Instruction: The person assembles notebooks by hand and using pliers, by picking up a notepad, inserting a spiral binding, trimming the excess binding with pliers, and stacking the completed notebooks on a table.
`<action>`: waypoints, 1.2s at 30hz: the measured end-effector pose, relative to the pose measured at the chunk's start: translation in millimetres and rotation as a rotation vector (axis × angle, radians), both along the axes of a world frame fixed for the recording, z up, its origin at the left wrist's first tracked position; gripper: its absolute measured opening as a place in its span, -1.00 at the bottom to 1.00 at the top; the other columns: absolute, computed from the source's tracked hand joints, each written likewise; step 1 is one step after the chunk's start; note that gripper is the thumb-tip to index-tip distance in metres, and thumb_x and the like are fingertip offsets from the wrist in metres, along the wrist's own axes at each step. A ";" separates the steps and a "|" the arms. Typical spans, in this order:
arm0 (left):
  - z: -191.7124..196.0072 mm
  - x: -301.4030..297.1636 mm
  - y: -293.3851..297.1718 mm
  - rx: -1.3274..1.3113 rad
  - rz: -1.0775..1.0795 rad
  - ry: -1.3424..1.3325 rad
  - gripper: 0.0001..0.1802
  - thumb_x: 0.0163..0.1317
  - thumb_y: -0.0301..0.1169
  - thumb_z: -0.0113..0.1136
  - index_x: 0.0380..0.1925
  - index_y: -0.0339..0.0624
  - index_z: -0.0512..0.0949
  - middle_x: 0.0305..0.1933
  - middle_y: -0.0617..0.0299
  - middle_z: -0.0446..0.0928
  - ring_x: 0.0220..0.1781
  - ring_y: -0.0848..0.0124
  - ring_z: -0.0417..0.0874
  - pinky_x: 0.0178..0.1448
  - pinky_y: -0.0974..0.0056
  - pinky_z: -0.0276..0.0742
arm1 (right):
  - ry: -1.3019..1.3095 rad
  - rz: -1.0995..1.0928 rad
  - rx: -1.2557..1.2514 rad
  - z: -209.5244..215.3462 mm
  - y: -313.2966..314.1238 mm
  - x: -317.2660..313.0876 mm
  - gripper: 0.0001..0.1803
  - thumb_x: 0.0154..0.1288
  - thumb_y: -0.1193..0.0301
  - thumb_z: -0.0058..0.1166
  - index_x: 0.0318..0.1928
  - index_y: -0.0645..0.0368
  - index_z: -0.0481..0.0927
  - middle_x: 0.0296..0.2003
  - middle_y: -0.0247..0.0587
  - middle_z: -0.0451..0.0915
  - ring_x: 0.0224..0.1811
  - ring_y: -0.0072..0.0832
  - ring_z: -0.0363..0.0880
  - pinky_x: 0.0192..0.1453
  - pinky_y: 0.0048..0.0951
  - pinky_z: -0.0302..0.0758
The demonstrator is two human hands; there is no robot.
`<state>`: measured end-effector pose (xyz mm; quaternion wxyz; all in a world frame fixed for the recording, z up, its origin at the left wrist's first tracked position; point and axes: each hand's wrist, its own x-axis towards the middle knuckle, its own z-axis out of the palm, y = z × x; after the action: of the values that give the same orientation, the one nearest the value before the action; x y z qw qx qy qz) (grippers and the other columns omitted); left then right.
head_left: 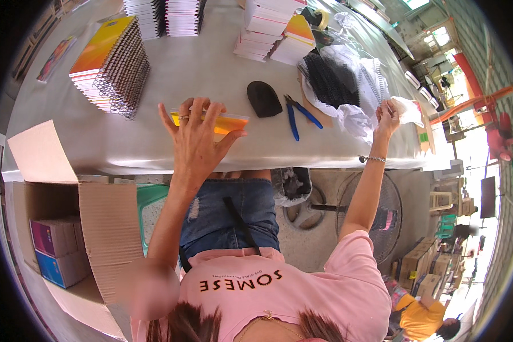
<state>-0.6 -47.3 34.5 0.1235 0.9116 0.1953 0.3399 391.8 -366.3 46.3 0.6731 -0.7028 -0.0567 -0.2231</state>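
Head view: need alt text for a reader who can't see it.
A person's left hand holds a yellow-orange booklet at a grey table; the right hand is at white wrapping beside dark binding material. Between the hands lie blue-handled pliers and a black pad.

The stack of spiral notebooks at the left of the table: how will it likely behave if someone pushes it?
The stack may slide apart rather than move as one block, since no band shows around it. It is probably heavy, being many layers of paper. Its crowded coils might catch on each other.
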 end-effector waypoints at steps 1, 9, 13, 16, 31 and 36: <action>-0.1 1.1 -1.4 -0.013 0.003 -0.002 -0.46 0.07 0.13 0.34 -0.08 0.06 0.54 0.04 0.28 0.41 0.30 0.20 0.34 0.48 -0.40 -0.43 | 0.018 0.005 0.005 -0.9 -3.8 -1.5 -0.74 0.20 0.38 0.30 -0.13 0.24 0.68 -0.40 -0.17 0.67 -0.34 -0.58 0.63 -0.32 -0.54 0.51; -5.9 8.9 -2.5 -0.028 0.052 0.009 -0.50 0.02 0.10 0.40 -0.15 0.07 0.57 0.06 0.30 0.43 0.31 0.21 0.34 0.48 -0.41 -0.40 | -0.198 -0.188 -0.225 2.4 16.1 -32.1 -0.77 0.23 0.53 0.21 -0.09 0.27 0.63 -0.41 -0.29 0.61 -0.38 -0.52 0.59 -0.21 -0.52 0.54; -9.0 11.3 -0.8 -0.008 0.080 -0.034 -0.42 -0.05 0.19 0.40 -0.22 0.01 0.57 -0.03 0.31 0.43 0.23 0.19 0.36 0.45 -0.43 -0.31 | -0.288 -0.092 0.303 1.7 18.3 -47.2 -0.80 0.32 0.60 0.12 -0.06 0.39 0.58 -0.22 -0.19 0.59 -0.22 -0.45 0.60 -0.06 -0.49 0.61; -7.8 14.2 -2.7 0.002 0.093 -0.052 -0.39 -0.09 0.21 0.42 -0.24 -0.01 0.56 -0.03 0.30 0.44 0.21 0.18 0.37 0.43 -0.43 -0.25 | -0.317 0.193 0.551 14.1 14.0 -72.5 -0.79 0.32 0.62 0.12 -0.04 0.39 0.58 -0.18 -0.16 0.61 -0.20 -0.50 0.60 -0.02 -0.54 0.58; -3.9 18.0 -4.9 0.052 0.099 -0.077 -0.49 -0.17 -0.04 0.55 -0.37 -0.10 0.52 -0.12 0.17 0.49 0.06 0.08 0.42 0.16 -0.07 0.23 | -0.413 0.830 -0.599 28.5 165.9 -255.6 -0.72 0.22 0.59 0.05 -0.03 0.19 0.58 -0.19 -0.05 0.63 -0.17 -0.11 0.63 -0.12 -0.24 0.53; -1.0 34.4 0.0 0.210 -0.092 -0.153 -0.61 -0.09 -0.15 0.52 -0.38 -0.11 0.58 -0.29 0.14 0.56 -0.11 0.08 0.55 -0.01 0.04 0.40 | -0.407 0.749 -0.598 -5.4 163.8 -252.1 -0.81 0.25 0.43 0.11 -0.13 0.16 0.58 -0.19 -0.09 0.61 -0.14 -0.10 0.60 -0.06 -0.20 0.48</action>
<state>33.8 -47.3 33.5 0.0575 0.8989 0.1069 0.4211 139.7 -202.5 40.9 0.4518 -0.7383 -0.4954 -0.0732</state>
